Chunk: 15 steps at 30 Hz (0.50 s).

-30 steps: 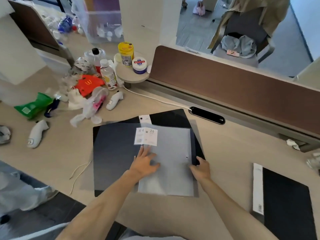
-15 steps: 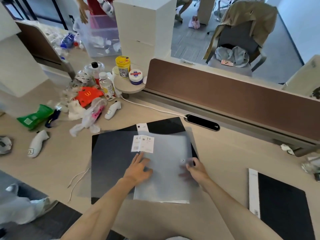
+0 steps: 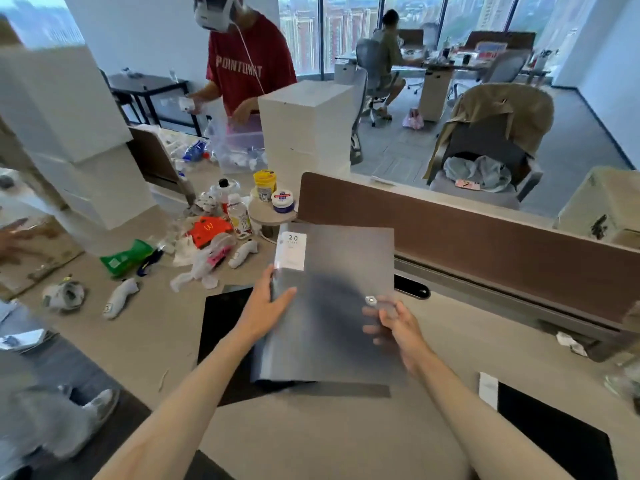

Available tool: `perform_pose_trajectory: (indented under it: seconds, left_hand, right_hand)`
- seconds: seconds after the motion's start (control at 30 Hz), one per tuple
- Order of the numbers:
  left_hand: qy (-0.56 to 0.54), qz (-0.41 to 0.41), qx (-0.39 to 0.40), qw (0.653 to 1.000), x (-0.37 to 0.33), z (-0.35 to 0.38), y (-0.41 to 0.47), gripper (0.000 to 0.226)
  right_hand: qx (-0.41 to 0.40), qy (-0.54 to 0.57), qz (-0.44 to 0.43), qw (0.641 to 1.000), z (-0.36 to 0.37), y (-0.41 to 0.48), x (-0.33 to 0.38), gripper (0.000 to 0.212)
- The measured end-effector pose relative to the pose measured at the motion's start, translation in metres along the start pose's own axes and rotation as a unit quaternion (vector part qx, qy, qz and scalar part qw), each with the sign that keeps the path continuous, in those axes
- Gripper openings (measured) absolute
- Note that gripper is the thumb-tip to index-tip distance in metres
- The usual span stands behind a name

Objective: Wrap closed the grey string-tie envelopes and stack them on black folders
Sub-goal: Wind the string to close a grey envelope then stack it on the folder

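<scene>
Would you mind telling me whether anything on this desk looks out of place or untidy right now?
Yes: the far left of the desk holds a loose heap of litter, with crumpled plastic wrappers, an orange carton, a green packet and small bottles. The grey envelope, in both hands, is tilted up off the black folder.

Both forearms reach in from 6 o'clock — bare to the elbow. The left hand [image 3: 268, 306] sits toward 10 o'clock, palm turned inward, thumb apart from the fingers. The right hand [image 3: 394, 322], at 3 o'clock, is blurred — fingers curled in a pinch.
</scene>
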State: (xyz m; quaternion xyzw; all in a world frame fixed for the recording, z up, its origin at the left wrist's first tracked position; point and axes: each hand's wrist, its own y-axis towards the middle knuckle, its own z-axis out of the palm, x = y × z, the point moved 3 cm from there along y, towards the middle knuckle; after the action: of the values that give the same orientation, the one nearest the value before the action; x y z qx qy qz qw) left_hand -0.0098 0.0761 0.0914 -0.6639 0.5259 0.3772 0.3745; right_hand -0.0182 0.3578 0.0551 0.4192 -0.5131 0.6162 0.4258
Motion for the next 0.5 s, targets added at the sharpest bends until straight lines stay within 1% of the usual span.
perform_pose_trajectory:
  seconds: [0.07, 0.1, 0.2, 0.23, 0.3, 0.33, 0.37, 0.4, 0.43, 0.47, 0.5]
  left_hand:
    - [-0.053, -0.002, -0.018, 0.998, -0.028, 0.004, -0.01, 0.063]
    - [-0.08, -0.017, -0.031, 0.996, -0.039, 0.005, -0.015, 0.058]
    - [-0.15, -0.061, -0.069, 0.984, -0.054, 0.011, -0.02, 0.048]
    - [-0.171, -0.081, -0.074, 0.979, -0.051, 0.014, -0.02, 0.047]
    - [-0.211, -0.113, -0.077, 0.968, -0.046, 0.021, -0.022, 0.042]
    - [-0.232, -0.12, -0.079, 0.962, -0.045, 0.025, -0.024, 0.038]
    - [-0.258, -0.124, -0.076, 0.955, -0.043, 0.029, -0.023, 0.034]
    - [-0.28, -0.126, -0.068, 0.949, -0.043, 0.034, -0.023, 0.032]
    - [-0.298, -0.126, -0.061, 0.944, -0.04, 0.037, -0.021, 0.032]
    - [-0.305, -0.125, -0.055, 0.942, -0.041, 0.039, -0.023, 0.033]
    - [-0.311, -0.122, -0.054, 0.941, -0.036, 0.041, -0.022, 0.035]
  right_hand:
    - [0.03, 0.019, -0.032, 0.999, -0.004, -0.005, 0.015, 0.017]
    - [0.04, 0.021, -0.044, 0.998, -0.006, -0.006, 0.021, 0.017]
    - [0.033, -0.008, -0.062, 0.997, -0.011, -0.007, 0.031, 0.016]
    - [0.017, -0.033, -0.068, 0.997, -0.013, -0.007, 0.032, 0.016]
    - [-0.029, -0.152, -0.091, 0.984, -0.024, 0.001, 0.029, 0.016]
    - [-0.038, -0.229, -0.104, 0.967, -0.03, 0.006, 0.027, 0.022]
    - [-0.036, -0.295, -0.11, 0.949, -0.035, 0.008, 0.025, 0.034]
    - [-0.034, -0.328, -0.102, 0.938, -0.041, 0.013, 0.02, 0.049]
    - [-0.029, -0.324, -0.079, 0.942, -0.044, 0.012, 0.018, 0.064]
    - [-0.02, -0.288, -0.049, 0.956, -0.046, 0.009, 0.016, 0.074]
    - [-0.01, -0.238, -0.025, 0.971, -0.048, 0.008, 0.012, 0.075]
